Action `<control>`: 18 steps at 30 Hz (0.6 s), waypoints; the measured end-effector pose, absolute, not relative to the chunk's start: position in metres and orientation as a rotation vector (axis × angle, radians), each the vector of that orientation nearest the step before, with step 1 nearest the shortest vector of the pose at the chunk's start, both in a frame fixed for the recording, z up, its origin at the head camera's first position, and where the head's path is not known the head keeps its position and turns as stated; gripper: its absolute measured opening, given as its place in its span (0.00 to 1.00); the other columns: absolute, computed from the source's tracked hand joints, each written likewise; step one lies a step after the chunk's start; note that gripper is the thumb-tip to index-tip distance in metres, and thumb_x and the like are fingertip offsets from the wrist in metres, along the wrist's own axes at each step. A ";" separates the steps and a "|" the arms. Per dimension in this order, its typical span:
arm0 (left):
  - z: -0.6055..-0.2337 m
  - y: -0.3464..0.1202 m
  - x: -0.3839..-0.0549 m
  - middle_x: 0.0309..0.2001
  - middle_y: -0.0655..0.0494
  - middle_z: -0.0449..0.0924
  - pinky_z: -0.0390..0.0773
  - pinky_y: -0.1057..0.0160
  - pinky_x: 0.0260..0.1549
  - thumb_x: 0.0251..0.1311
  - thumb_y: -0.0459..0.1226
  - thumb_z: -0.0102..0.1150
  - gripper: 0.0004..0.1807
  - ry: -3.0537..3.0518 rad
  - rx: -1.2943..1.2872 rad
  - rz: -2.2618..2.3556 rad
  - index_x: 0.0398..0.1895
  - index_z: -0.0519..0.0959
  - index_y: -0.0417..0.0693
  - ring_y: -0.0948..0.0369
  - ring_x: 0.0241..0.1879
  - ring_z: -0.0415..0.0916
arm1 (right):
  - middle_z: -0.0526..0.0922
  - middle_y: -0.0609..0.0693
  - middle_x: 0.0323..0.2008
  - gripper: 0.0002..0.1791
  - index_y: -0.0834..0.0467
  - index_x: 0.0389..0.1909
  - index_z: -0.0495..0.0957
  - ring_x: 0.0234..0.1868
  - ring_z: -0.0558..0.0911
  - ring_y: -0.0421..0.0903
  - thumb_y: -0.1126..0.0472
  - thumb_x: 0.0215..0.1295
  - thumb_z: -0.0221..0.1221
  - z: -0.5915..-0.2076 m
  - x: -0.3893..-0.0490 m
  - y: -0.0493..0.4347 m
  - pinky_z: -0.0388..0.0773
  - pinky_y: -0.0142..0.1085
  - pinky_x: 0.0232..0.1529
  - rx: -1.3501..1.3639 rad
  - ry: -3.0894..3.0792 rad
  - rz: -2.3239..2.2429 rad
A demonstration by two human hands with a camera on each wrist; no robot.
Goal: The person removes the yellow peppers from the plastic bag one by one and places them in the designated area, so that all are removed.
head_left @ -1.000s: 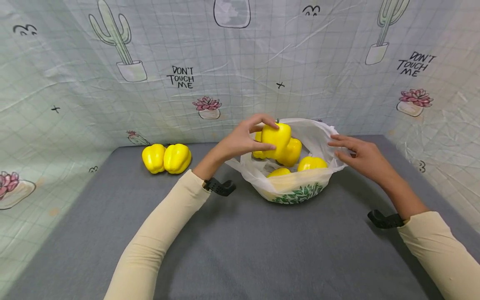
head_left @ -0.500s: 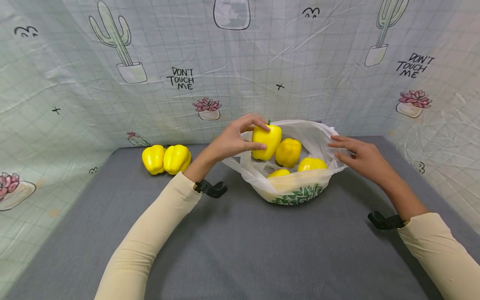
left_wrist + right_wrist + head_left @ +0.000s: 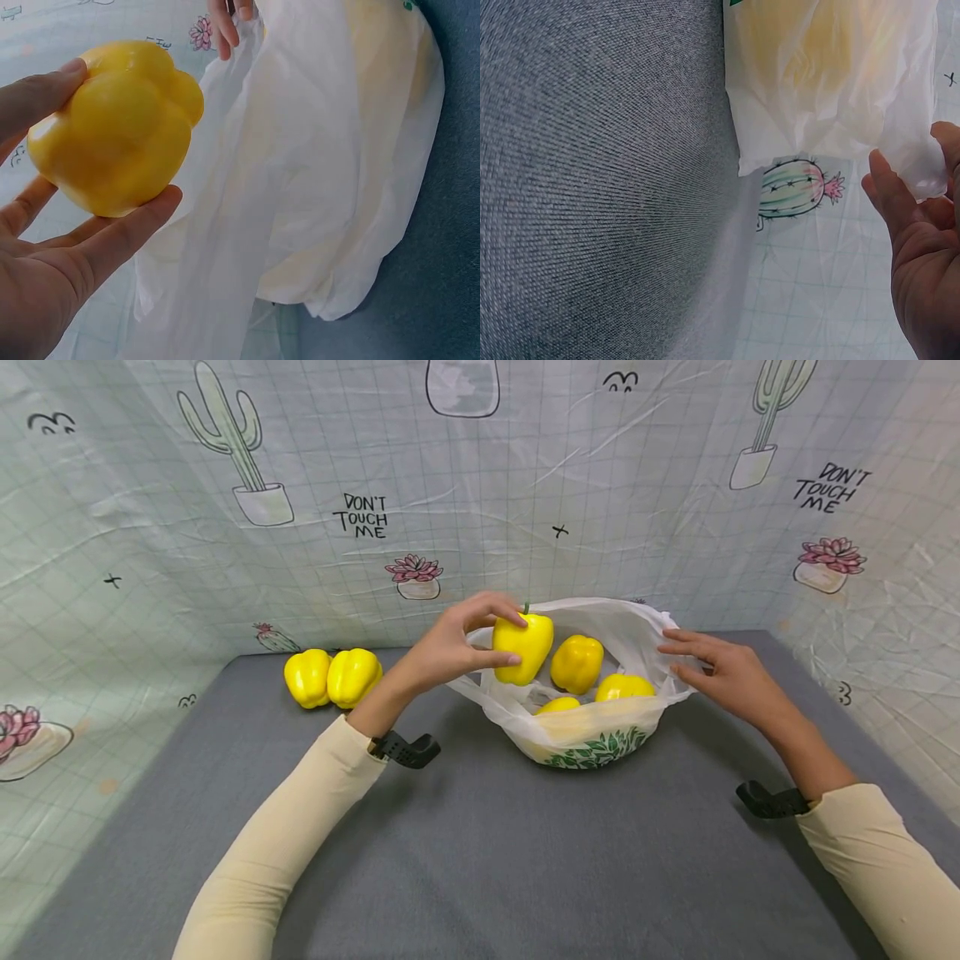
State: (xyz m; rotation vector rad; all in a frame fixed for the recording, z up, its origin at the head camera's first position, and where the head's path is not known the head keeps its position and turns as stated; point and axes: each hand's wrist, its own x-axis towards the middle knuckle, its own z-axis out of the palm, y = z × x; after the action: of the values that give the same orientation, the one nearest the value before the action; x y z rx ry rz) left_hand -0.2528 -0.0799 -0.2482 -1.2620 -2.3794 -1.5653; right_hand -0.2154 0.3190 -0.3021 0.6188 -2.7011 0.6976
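In the head view my left hand [image 3: 453,643] grips a yellow bell pepper [image 3: 525,650] with a green stem, above the left side of a white plastic bag [image 3: 517,727]. The left wrist view shows the thumb and fingers curved round this bell pepper [image 3: 120,131]. Inside the wide-mouthed bag lie another bell pepper [image 3: 577,665], one more near the front right [image 3: 625,687] and a partly hidden one [image 3: 558,705]. My right hand [image 3: 723,672] touches the bag's right rim with loosely extended fingers; in the right wrist view the bag's edge [image 3: 922,169] lies between thumb and fingers.
Two yellow bell peppers [image 3: 333,677] stand side by side at the back left of the grey tabletop [image 3: 480,860]. Behind the table hangs a patterned cloth [image 3: 480,510] with cactus drawings. Green leaves are printed on the bag's front.
My left hand has moved left with the bell pepper, away from the one lying in the bag. The right hand and the bag have stayed almost still.
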 end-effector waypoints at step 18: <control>-0.247 -0.114 -0.231 0.62 0.53 0.73 0.80 0.55 0.57 0.57 0.30 0.73 0.19 -2.338 -1.122 -1.663 0.52 0.81 0.43 0.57 0.63 0.72 | 0.75 0.53 0.69 0.18 0.57 0.59 0.83 0.25 0.70 0.36 0.64 0.69 0.64 -0.301 -0.215 0.318 0.65 0.33 0.22 0.644 -2.672 0.691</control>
State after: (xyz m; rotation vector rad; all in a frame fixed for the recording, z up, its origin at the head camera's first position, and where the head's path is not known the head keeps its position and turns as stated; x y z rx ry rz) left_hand -0.2314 -0.1142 -0.2470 -1.1217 -2.3379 -1.6634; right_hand -0.2153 0.3178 -0.3007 0.6441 -2.6721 0.6913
